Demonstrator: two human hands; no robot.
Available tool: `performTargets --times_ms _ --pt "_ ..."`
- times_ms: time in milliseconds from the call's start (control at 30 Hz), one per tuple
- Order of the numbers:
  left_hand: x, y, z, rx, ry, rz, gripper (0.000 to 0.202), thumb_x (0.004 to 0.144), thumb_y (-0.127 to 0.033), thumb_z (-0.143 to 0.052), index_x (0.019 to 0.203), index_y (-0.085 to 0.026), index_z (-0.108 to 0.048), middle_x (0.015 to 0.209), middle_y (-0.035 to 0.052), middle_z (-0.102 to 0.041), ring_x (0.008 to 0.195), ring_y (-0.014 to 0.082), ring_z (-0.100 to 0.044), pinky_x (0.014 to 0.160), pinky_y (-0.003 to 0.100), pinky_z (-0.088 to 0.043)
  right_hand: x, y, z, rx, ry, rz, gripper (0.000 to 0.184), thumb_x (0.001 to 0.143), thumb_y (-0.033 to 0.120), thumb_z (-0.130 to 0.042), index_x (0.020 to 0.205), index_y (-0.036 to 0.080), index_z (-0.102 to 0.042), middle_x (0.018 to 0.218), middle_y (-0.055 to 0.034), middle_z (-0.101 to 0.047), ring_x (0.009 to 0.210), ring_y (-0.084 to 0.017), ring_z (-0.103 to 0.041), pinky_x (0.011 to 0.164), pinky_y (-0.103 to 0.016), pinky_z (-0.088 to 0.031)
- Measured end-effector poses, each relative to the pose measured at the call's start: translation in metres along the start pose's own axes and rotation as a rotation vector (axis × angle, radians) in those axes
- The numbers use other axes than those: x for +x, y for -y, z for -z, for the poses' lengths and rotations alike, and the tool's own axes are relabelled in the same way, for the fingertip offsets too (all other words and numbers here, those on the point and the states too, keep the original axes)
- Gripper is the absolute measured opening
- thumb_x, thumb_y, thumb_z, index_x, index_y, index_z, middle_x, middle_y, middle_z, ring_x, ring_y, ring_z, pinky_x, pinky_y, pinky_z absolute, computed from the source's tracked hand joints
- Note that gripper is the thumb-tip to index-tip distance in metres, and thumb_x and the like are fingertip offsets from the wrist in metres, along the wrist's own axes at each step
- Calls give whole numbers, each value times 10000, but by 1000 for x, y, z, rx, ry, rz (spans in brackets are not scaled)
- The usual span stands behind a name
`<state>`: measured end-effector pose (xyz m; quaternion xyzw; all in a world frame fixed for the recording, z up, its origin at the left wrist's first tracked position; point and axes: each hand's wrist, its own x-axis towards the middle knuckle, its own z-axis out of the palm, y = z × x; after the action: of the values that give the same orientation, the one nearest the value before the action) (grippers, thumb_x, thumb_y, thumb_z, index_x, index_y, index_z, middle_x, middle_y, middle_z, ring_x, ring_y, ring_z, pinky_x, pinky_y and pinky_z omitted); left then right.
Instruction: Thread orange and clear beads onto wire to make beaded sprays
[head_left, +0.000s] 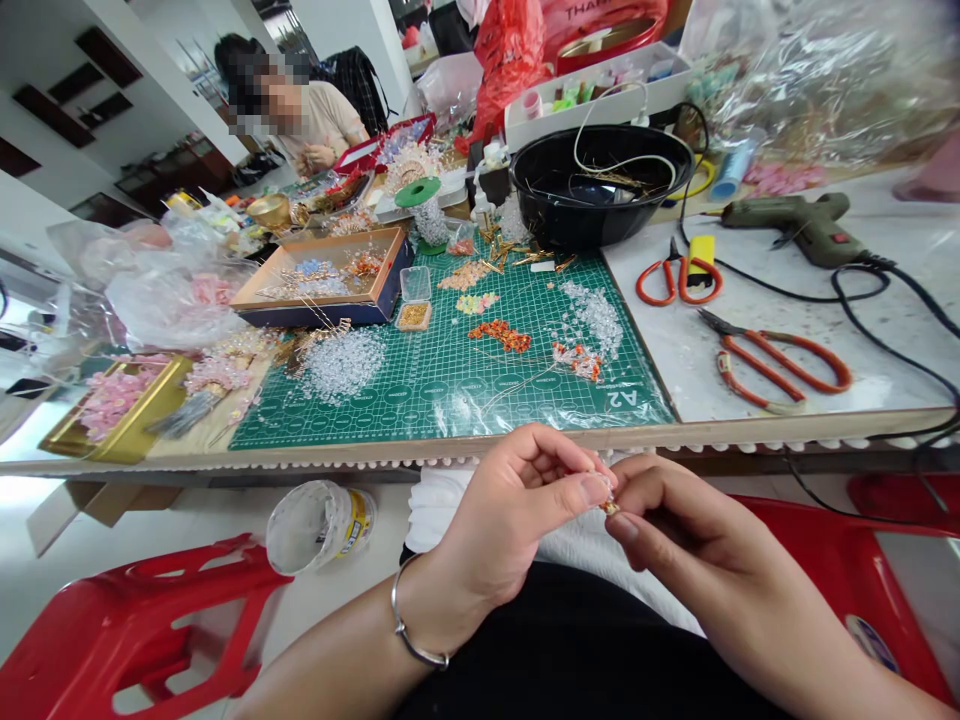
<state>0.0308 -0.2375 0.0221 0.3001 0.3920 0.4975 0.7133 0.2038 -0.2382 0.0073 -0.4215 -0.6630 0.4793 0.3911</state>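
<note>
My left hand (517, 510) and my right hand (675, 530) meet over my lap, just below the table's front edge. Both pinch a tiny bead piece (609, 505) between thumb and forefinger; it is too small to make out in detail. A silver bangle (409, 630) circles my left wrist. On the green cutting mat (420, 390) above lie heaps of clear beads (341, 362), orange beads (500, 335) and a wired orange bead sprig (577, 362).
A black bowl (547, 215) with wire, a glue gun (795, 222), red scissors (679, 280) and orange pliers (780, 365) lie on the table's right. A shallow box (259, 298) and gold tin (124, 435) sit left. Red stools flank me. Another person sits at the far end.
</note>
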Motion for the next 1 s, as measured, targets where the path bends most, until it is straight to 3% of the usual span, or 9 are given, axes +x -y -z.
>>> performTargets --times_ms 200,400,533,633,767,900,1000 --pt "0 0 0 20 -39 -6 215 748 -164 -860 763 -163 -645 802 -4 -718 758 95 -644 772 240 -495 -7 -1 -4 51 35 -186 314 943 468 -622 726 243 -604 508 30 -590 433 -122 -553 411 -214 -460" --pt "-1 2 1 60 -36 -19 207 760 -176 -845 774 -159 -640 807 3 -707 755 103 -646 762 247 -503 -14 -11 -12 95 -95 -235 246 910 442 -686 836 264 -534 574 45 -616 480 -134 -619 439 -222 -495" --pt "-1 3 1 113 -23 -40 223 762 -168 -851 787 -156 -629 826 5 -712 773 94 -641 767 229 -501 -16 -15 -15 -46 -146 -144 173 926 370 -658 986 280 -523 707 11 -687 582 -166 -688 472 -240 -542" --pt "-1 3 1 127 -8 -32 265 741 -197 -877 786 -159 -619 819 0 -709 760 91 -636 754 227 -503 -15 -14 -13 -183 -110 -31 162 959 317 -608 1084 285 -510 792 -13 -737 650 -184 -730 508 -253 -561" --pt "-1 1 1 107 -3 28 289 722 -225 -893 781 -157 -619 823 6 -710 743 95 -643 694 219 -502 -12 -8 -6 -329 -24 105 207 982 303 -578 1172 286 -501 730 28 -710 523 -148 -651 446 -244 -492" --pt "-1 0 2 65 35 66 302 722 -217 -894 759 -150 -601 747 -4 -697 694 88 -650 665 208 -508 -1 0 9 -375 37 150 282 933 281 -638 1200 278 -547 744 33 -670 474 -121 -560 439 -241 -474" --pt "-1 0 3 39 80 116 316 731 -231 -890 764 -149 -587 713 -4 -691 653 89 -650 622 205 -511 14 4 24 -316 98 211 200 958 324 -614 1148 284 -660 849 -22 -728 653 -170 -663 593 -281 -553"
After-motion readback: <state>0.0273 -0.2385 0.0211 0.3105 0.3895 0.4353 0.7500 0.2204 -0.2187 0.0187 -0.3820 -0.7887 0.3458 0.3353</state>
